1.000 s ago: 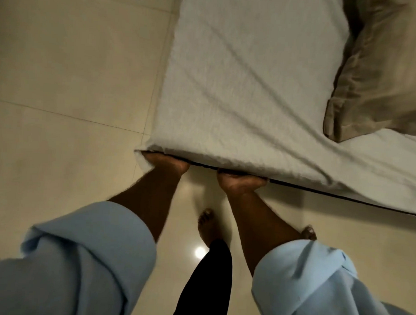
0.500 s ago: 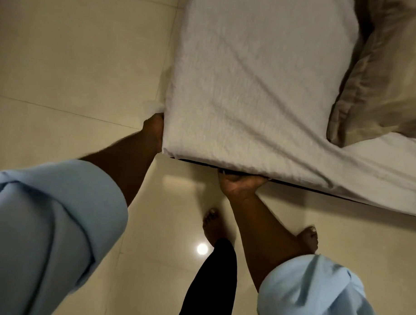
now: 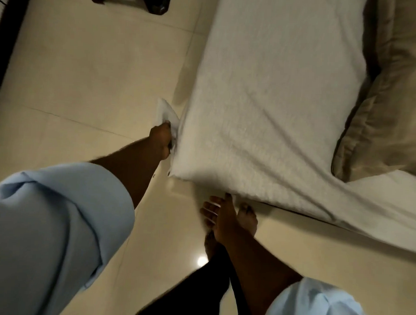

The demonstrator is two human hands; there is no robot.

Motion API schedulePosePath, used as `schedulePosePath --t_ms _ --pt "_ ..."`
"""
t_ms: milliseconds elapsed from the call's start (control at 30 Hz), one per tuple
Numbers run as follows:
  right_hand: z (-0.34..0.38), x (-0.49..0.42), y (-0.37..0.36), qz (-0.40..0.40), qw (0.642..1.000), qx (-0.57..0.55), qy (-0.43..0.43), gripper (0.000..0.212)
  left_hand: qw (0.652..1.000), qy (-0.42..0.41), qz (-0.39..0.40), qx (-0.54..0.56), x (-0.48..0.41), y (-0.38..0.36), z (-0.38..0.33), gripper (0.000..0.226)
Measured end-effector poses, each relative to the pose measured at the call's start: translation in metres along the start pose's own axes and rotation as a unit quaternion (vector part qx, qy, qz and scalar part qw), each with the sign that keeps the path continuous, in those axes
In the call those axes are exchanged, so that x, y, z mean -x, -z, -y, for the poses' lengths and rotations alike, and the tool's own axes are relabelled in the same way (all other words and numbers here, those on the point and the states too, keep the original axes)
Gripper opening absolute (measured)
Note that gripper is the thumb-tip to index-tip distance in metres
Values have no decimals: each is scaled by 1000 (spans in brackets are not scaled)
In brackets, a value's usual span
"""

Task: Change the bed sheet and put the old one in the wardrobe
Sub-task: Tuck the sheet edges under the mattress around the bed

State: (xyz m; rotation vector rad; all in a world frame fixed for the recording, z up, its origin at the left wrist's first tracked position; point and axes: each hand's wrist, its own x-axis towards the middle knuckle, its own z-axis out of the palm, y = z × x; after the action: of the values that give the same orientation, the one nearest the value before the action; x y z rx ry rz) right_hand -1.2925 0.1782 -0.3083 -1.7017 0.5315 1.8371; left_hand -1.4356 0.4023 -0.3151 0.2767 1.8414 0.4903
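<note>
The one head-worn, wide-angle camera looked steeply down past the person's own arms onto the bed (image 3: 262, 112) corner and tiled floor (image 3: 87, 70), close enough that both sleeves (image 3: 46, 234) filled the frame's lower edge.

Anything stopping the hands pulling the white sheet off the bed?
Between hands and white bed sheet, nothing: left hand grips its corner, right hand is open at its edge. But a beige pillow lies on it, upper right.

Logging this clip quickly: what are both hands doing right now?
Left hand: grips the white sheet corner.
Right hand: open, fingers spread, holding nothing.
</note>
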Motion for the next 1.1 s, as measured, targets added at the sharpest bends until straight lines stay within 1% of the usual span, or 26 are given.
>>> schedulePosePath --t_ms 33,67,133,200,267,333,400,467,500,567,600,633,667,700,733,767,833,867,900,933,967,1000,1033,1067,1100 --pt "-2 -5 -4 13 1000 0 -10 59 1000 4 3 8 -2 2 0 40" --pt "-1 -10 -9 28 999 -28 -23 55 1000 1 6 16 -3 0 -3 36" --pt "4 -14 -21 54 989 -130 -41 47 1000 -12 4 10 -6 -2 -7 45" --pt "6 -19 -36 35 968 -242 -49 44 1000 -6 8 -7 -11 -1 -7 51" --pt "3 -21 -54 24 948 -312 -56 51 1000 -1 7 -26 -20 -1 -5 57" --pt "0 -22 -72 3 930 -364 -50 58 999 16 16 -24 -26 0 -3 68" --pt "-2 -24 -90 -10 916 -398 -40 61 998 14 15 -55 -34 2 -8 75" --pt "-3 -23 -104 -21 907 -419 -29 60 994 0 27 -106 -42 8 -11 75" --pt "-7 -23 -115 -24 903 -429 -28 58 993 -1 33 -112 -48 12 -14 69" --pt "-15 -23 -134 -14 902 -431 -27 53 991 -2 40 -124 -49 16 -23 40" --pt "-19 -24 -145 -8 900 -436 -28 51 991 -13 51 -125 -45 19 -26 40" --pt "-21 -23 -155 -3 897 -441 -29 49 991 -26 58 -119 -43 23 -30 50" --pt "-25 -25 -169 -3 893 -449 -32 48 988 -49 77 -123 -49 27 -33 66" --pt "-26 -25 -180 -5 891 -452 -35 46 982 -74 89 -152 -53 30 -33 73" --pt "-29 -24 -194 -9 892 -451 -38 45 975 -95 101 -172 -65 36 -33 67" --pt "-29 -22 -205 -9 900 -435 -39 42 972 -102 111 -181 -72 39 -34 53" --pt "-28 -22 -229 -5 931 -364 -29 36 966 -111 139 -188 -70 45 -49 22" --pt "-27 -22 -237 -8 949 -315 -16 33 964 -116 153 -186 -69 46 -56 15" --pt "-25 -21 -249 -19 964 -264 5 30 960 -116 168 -190 -71 48 -63 12" --pt "-24 -26 -256 -40 975 -212 44 27 957 -115 180 -198 -72 49 -67 9" --pt "-22 -31 -259 -63 979 -162 102 22 953 -107 191 -208 -72 49 -71 6" --pt "-21 -36 -268 -84 974 -120 170 18 949 -95 199 -223 -75 52 -77 6" --pt "-18 -39 -267 -107 964 -58 238 20 949 -83 205 -225 -75 51 -79 13" --pt "-14 -43 -270 -131 948 8 290 28 948 -71 209 -230 -76 51 -82 19" --pt "-9 -43 -270 -149 932 60 324 38 947 -62 213 -233 -76 49 -82 21"
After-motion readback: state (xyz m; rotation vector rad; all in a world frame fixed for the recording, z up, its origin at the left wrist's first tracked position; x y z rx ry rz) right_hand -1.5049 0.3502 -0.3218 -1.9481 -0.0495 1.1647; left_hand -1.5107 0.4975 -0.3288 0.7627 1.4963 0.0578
